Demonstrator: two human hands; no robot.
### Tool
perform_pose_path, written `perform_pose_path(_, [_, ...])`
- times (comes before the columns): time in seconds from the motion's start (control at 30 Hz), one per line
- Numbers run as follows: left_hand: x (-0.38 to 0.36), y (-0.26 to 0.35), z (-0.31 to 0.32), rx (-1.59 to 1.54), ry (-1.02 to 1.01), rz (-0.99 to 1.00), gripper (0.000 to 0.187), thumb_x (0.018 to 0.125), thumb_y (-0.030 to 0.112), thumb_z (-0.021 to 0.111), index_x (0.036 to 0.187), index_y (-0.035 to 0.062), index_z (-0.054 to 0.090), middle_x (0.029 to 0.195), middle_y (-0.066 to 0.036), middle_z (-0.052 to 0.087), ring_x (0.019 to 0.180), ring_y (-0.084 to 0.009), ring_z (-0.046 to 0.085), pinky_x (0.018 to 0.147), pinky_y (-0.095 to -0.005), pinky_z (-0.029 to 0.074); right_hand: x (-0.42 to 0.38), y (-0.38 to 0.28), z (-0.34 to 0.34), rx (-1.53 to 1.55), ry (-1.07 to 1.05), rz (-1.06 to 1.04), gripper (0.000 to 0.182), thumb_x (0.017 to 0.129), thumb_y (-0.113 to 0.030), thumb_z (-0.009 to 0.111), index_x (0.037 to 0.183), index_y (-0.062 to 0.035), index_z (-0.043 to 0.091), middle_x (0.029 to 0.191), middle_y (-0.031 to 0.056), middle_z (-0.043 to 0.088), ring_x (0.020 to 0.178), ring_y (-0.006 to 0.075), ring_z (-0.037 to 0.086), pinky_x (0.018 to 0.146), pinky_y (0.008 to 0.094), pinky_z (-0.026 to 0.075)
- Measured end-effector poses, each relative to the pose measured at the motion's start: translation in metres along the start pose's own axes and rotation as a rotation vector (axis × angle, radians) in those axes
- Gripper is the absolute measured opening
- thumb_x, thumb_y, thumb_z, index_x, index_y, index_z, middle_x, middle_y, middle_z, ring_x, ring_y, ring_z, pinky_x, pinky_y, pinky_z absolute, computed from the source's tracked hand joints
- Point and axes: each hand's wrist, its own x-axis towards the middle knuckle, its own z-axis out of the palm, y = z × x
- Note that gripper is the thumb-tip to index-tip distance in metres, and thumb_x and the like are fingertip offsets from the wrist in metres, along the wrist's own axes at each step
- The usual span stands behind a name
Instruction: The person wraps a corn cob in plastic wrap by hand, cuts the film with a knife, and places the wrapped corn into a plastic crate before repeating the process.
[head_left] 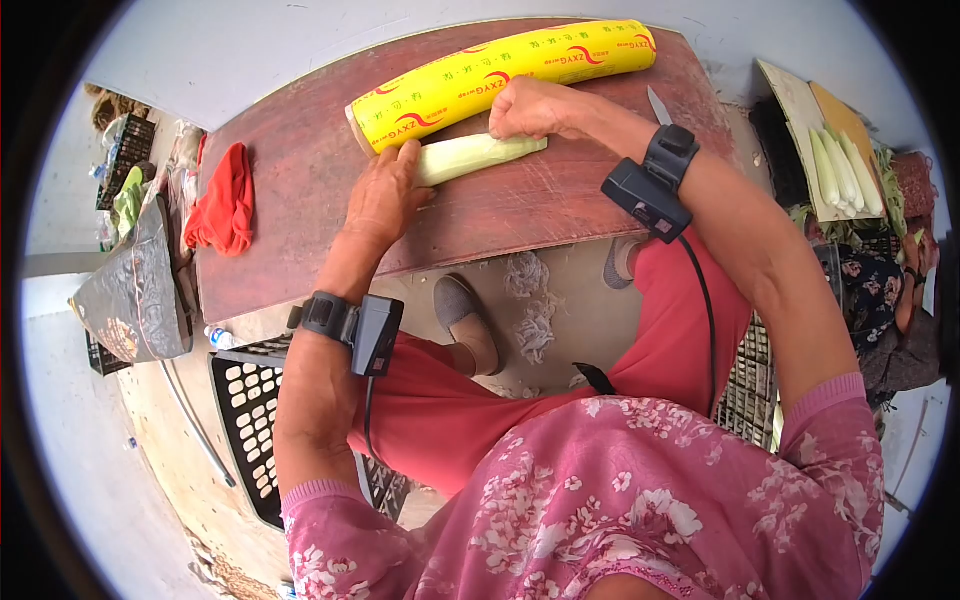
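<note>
A long roll of cling film (pixel 560 62) with yellow printed wrapping lies across the far side of the reddish table (pixel 330 220). Just in front of it is a pale green peeled vegetable stem (pixel 470 155), resembling celtuce. My left hand (pixel 385 195) grips the stem's left end between thumb and fingers, its fingertips close to the roll. Above the stem's right part, my right hand (pixel 535 108) is closed like a fist against the roll's near edge. Whatever its fingers hold is hidden.
A knife (pixel 658 105) lies at the table's right, and a red cloth (pixel 225 205) on its left. Several pale stems (pixel 840 170) rest on a board at far right. Black crates (pixel 250 430) stand beside my legs. Crumpled film (pixel 535 325) lies on the floor. Another person (pixel 880 290) sits at right.
</note>
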Motion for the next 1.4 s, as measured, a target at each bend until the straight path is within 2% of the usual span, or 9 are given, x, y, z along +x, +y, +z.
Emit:
perform_pose_path(0.2, [0.0,0.0,0.0,0.007,0.002,0.002,0.054,0.072,0.013,0.075,0.118,0.007,0.047,0.109,-0.018,0.057,0.105,-0.0374,0.054,0.087,-0.0439,0.046,0.004,0.002,0.001,-0.228,0.094,-0.052,0.008,0.076,-0.01,0.062,0.079,-0.003,0.065,0.063,0.0018,0.056,0.058,0.0114,0.05,0.051,0.0301,0.04])
perform_pose_path(0.4, [0.0,-0.002,0.0,-0.014,0.006,0.008,0.054,0.072,0.013,0.075,0.118,0.0073,0.047,0.108,-0.018,0.057,0.105,-0.0376,0.054,0.087,-0.0439,0.046,0.001,0.0,0.013,-0.669,0.419,-0.391,0.014,0.077,-0.008,0.053,0.081,0.0004,0.063,0.085,0.022,0.065,0.078,0.0396,0.063,0.07,0.0468,0.05])
perform_pose_path(0.5, [0.0,-0.003,0.001,-0.03,0.018,0.023,0.054,0.072,0.013,0.075,0.118,0.0073,0.047,0.108,-0.018,0.057,0.105,-0.0378,0.054,0.087,-0.0439,0.046,-0.01,-0.009,0.018,-0.713,0.58,-0.413,0.016,0.08,-0.01,0.053,0.088,0.0008,0.063,0.092,0.0233,0.065,0.086,0.0421,0.062,0.077,0.0496,0.049])
perform_pose_path(0.6, [-0.001,-0.003,0.001,-0.037,0.022,0.029,0.054,0.071,0.013,0.075,0.117,0.0071,0.046,0.109,-0.018,0.057,0.105,-0.0381,0.054,0.087,-0.0439,0.046,-0.016,-0.01,0.012,-0.711,0.571,-0.314,0.018,0.082,-0.009,0.052,0.092,0.0012,0.063,0.092,0.0244,0.065,0.087,0.0425,0.062,0.077,0.0499,0.049])
perform_pose_path(0.8, [-0.002,-0.005,0.001,-0.048,0.035,0.035,0.055,0.071,0.012,0.075,0.118,0.0068,0.047,0.11,-0.019,0.056,0.107,-0.0385,0.053,0.088,-0.0437,0.046,0.002,0.022,0.015,-0.661,0.509,-0.23,0.011,0.076,-0.007,0.052,0.075,-0.0008,0.061,0.079,0.0219,0.064,0.075,0.0399,0.062,0.068,0.0482,0.048])
perform_pose_path(0.9, [-0.001,-0.006,0.002,-0.055,0.024,0.034,0.056,0.071,0.012,0.075,0.119,0.0066,0.046,0.111,-0.019,0.056,0.108,-0.0386,0.053,0.089,-0.0435,0.045,0.005,0.015,0.008,-0.64,0.316,-0.027,0.011,0.072,-0.005,0.053,0.071,-0.0008,0.062,0.07,0.0205,0.063,0.067,0.037,0.061,0.065,0.0436,0.049])
perform_pose_path(1.2, [-0.001,-0.004,0.001,-0.026,0.0,0.019,0.058,0.072,0.012,0.074,0.121,0.0054,0.045,0.113,-0.019,0.055,0.108,-0.0388,0.052,0.09,-0.0437,0.045,0.019,0.033,0.0,-0.532,0.252,0.057,0.007,0.068,-0.005,0.063,0.073,-0.0028,0.067,0.063,0.0123,0.063,0.055,0.0203,0.06,0.052,0.0345,0.046])
perform_pose_path(1.3, [0.0,-0.004,0.001,-0.025,-0.002,0.024,0.058,0.072,0.012,0.074,0.122,0.0056,0.045,0.114,-0.019,0.055,0.109,-0.0388,0.052,0.09,-0.0436,0.045,0.021,0.037,-0.003,-0.446,0.154,0.119,0.006,0.068,-0.004,0.063,0.072,-0.0033,0.067,0.063,0.0116,0.063,0.055,0.0197,0.059,0.053,0.0328,0.046])
perform_pose_path(1.4, [0.0,-0.005,0.002,-0.018,-0.004,0.019,0.059,0.072,0.013,0.074,0.123,0.0059,0.045,0.114,-0.019,0.055,0.109,-0.0385,0.052,0.09,-0.0432,0.045,0.019,0.046,-0.007,-0.529,0.167,-0.065,0.005,0.069,-0.005,0.062,0.071,-0.0028,0.066,0.063,0.014,0.063,0.055,0.0259,0.06,0.053,0.0365,0.047])
